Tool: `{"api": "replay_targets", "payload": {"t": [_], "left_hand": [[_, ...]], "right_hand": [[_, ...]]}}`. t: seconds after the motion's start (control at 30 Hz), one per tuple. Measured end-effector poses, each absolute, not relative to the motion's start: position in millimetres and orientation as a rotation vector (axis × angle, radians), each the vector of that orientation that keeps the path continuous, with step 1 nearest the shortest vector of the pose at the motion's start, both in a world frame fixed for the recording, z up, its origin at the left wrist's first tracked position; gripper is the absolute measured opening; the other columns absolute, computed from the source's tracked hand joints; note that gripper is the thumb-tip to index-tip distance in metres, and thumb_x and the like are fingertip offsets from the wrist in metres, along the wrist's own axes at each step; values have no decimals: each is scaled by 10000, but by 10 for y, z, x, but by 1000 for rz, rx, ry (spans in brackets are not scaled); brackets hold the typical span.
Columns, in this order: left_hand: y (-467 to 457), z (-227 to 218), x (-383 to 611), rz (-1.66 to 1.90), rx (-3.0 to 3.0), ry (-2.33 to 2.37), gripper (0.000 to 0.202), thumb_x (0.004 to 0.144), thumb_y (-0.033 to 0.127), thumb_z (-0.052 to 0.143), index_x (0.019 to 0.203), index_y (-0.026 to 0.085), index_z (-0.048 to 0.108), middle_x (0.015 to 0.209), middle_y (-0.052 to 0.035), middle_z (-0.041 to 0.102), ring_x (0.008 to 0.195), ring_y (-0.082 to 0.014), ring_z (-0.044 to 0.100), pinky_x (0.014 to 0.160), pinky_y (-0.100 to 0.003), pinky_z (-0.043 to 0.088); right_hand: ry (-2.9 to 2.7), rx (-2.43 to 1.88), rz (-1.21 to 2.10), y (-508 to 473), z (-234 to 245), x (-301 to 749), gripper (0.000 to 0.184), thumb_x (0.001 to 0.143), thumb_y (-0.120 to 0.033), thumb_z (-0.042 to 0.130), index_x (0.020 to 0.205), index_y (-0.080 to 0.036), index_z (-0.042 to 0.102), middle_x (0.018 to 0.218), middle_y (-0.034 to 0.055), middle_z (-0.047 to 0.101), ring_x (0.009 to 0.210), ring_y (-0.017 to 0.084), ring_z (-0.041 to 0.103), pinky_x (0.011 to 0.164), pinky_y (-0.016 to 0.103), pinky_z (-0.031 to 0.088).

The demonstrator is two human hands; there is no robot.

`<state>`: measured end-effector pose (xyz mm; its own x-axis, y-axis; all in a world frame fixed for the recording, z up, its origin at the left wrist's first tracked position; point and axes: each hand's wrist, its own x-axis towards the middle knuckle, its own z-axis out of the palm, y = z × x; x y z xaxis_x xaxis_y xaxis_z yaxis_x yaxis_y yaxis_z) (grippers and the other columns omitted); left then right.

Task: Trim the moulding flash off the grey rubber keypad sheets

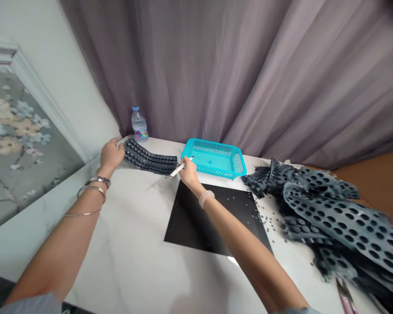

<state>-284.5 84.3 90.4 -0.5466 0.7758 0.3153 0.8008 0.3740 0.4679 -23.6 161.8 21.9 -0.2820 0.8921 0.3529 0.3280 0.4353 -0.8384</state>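
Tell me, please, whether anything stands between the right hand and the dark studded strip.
Nothing visible does, apart from the slim white pen-like tool that the right hand itself holds by the right end of the dark studded strip. The turquoise basket lies to the hand's other side.

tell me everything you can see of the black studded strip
The black strip looks like rubber or foam, with lengthwise rows of round studs. It lies bowed on the white table, left of the blue basket. The left hand touches its left end; the right hand, gripping a white pen-like tool, is by the other, contact unclear.
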Motion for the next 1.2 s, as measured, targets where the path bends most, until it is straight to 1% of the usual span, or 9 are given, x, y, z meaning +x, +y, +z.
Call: {"api": "replay_targets", "payload": {"t": [0.13, 0.27, 0.37, 0.53, 0.67, 0.8, 0.97, 1.1, 1.2], "left_hand": [[689, 447, -2519, -886, -1571, -2493, 519, 956, 228, 377, 1393, -47, 322, 1475, -295, 352, 1368, -357, 325, 1117, -435, 277], [476, -47, -1846, -809, -1955, -2413, 513, 874, 249, 545, 1324, 8, 490, 1395, -242, 511, 1339, -326, 421, 1126, -377, 294], [444, -241, -1436, -816, -2054, -2393, 555, 886, 297, 520, 1351, -2, 478, 1462, -277, 430, 1414, -366, 321, 1160, -469, 227], [601, -245, -1048, -961, -2172, -2369, 617, 927, 332, 420, 1404, -60, 400, 1509, -303, 336, 1456, -379, 235, 1176, -537, 149], [796, -47, -631, -1142, -2450, -2196, 566, 978, 396, 291, 1471, 135, 388, 1483, -124, 469, 1371, -216, 443, 1118, -348, 347], [939, 187, -117, -1275, -2633, -1973, 581, 984, 409, 269, 1536, 228, 242, 1576, -23, 327, 1425, -136, 346, 1119, -265, 336], [921, 91, 161, -1099, -2666, -1996, 615, 930, 399, 414, 1496, 169, 346, 1611, -112, 209, 1495, -255, 146, 1199, -437, 177], [849, -190, 31, -857, -2573, -2113, 641, 949, 382, 344, 1488, 37, 314, 1593, -230, 176, 1494, -324, 96, 1183, -550, 122], [770, -325, -158, -691, -2527, -2150, 658, 972, 395, 230, 1495, -2, 272, 1578, -264, 193, 1487, -347, 122, 1158, -587, 163]], "right_hand": [[-1842, -1063, 812, 1330, 143, 132, 52, 771, -211, 491, 771, -252, 460, 769, 48, 585, 797, 250, 591, 762, 400, 474], [-1808, -1087, 852, 860, 131, 820, 159, 857, -403, 532, 868, -248, 499, 925, 91, 649, 801, 261, 642, 696, 392, 525], [-1695, -1154, 1001, 569, 120, 1383, 341, 852, -513, 583, 759, -234, 411, 1175, 115, 627, 793, 226, 676, 692, 365, 551], [-1689, -1285, 834, 337, 57, 2098, 408, 853, -567, 575, 737, -227, 381, 1139, 141, 645, 793, 224, 683, 734, 373, 534], [-1702, -1318, 688, 206, 6, 2353, 389, 862, -549, 557, 714, -227, 396, 1049, 143, 675, 922, 270, 672, 785, 378, 500], [-1700, -1351, 555, -5, 3, 2559, 334, 903, -503, 503, 738, -218, 446, 919, 108, 682, 957, 262, 649, 822, 360, 473], [-1866, -1436, 415, -246, 3, 2684, 213, 951, -382, 435, 945, -190, 529, 865, 74, 650, 798, 219, 630, 763, 366, 506], [-2243, -1194, 351, -307, -27, 2184, 105, 942, -272, 488, 983, -182, 523, 1288, 174, 564, 1241, 255, 528, 997, 386, 467], [-2528, -931, 255, -261, -77, 1660, 157, 961, -306, 495, 1025, -164, 514, 1358, 182, 525, 1299, 239, 491, 1097, 377, 392]]}}
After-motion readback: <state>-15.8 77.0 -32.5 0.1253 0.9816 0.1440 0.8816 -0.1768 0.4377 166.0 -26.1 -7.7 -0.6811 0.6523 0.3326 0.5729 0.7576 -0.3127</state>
